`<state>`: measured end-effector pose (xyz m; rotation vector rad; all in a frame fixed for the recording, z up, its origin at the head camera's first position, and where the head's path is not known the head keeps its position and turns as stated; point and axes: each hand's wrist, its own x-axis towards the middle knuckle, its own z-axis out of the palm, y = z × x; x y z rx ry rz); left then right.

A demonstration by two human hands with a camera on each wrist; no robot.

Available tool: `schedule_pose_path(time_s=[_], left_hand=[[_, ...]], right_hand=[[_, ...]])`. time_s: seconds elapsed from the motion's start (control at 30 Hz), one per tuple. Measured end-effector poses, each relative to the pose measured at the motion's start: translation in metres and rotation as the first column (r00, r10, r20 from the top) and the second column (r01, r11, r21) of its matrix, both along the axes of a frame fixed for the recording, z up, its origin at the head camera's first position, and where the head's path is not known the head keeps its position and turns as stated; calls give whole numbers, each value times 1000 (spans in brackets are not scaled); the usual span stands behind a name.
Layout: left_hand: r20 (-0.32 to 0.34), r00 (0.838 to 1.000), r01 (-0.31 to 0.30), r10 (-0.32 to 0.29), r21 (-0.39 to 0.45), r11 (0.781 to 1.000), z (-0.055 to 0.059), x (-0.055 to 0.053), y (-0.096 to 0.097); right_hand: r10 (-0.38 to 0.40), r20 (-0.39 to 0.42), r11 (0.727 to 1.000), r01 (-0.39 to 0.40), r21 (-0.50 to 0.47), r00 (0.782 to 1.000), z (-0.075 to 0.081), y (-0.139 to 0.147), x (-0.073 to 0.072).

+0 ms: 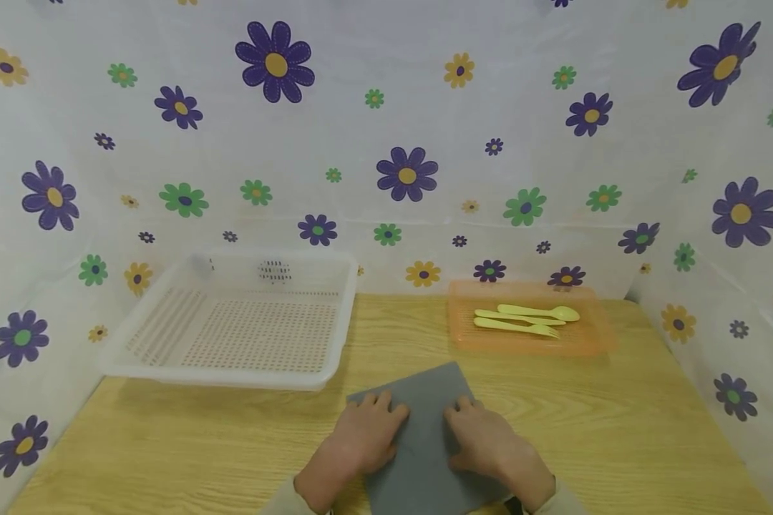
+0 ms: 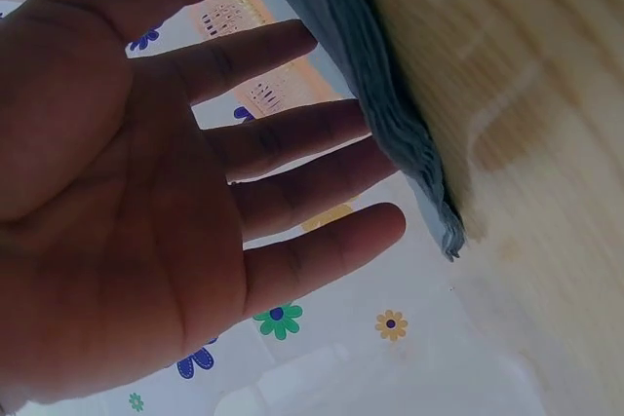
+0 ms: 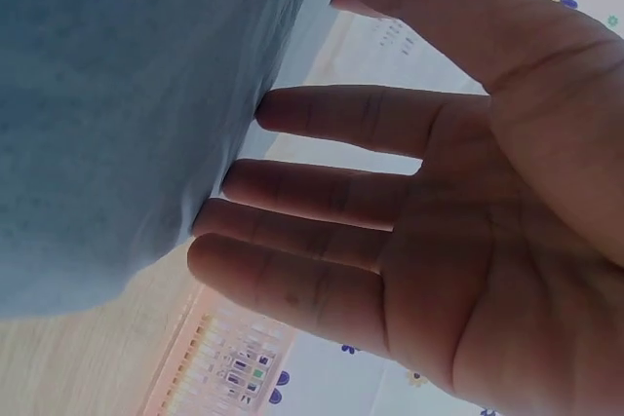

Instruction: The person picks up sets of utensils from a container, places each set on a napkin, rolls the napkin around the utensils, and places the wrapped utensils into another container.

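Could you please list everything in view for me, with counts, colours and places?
Folded cloth: one, grey-blue, near middle of the table
Basket: one, white, back left of the table
Tray: one, orange, back right
Spoon: one, yellow, in the tray
Knife: one, yellow, in the tray
Fork: one, yellow, in the tray
Table: one, light wood-coloured, under everything
Flowered sheeting: count unclear, white with purple, green and orange-yellow flowers, behind and at both sides
Sleeves: two, cream, bottom edge
Left hand: one, bare, touching the cloth's left part
Right hand: one, bare, touching the cloth's right part
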<state>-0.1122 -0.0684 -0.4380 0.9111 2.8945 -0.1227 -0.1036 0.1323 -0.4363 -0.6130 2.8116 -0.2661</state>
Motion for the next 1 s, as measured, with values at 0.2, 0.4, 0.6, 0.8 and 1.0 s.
schedule_pose_path(time_s=[0.2,0.4,0.6,0.8,1.0], left_hand=[[-1,1000,-10,10,-3,1000,-1,0,1],[10,1000,-19,19,2,1000,0,1,0],[-9,1000,-22,22,8,1000,1,1,0],[21,1000,-22,21,6,1000,2,-1,-2],[16,1000,-13,12,30,999,2,-3,-4]], right_hand=[[7,16,1000,-6,-28,1000,0,1,-3],[32,32,998,-30,-50,999,-2,3,-4],[39,47,998,-37,-52,998,0,4,-5],[38,51,999,-36,-36,998,1,2,-5],[45,31,999,-45,-17,999,3,1,-3]])
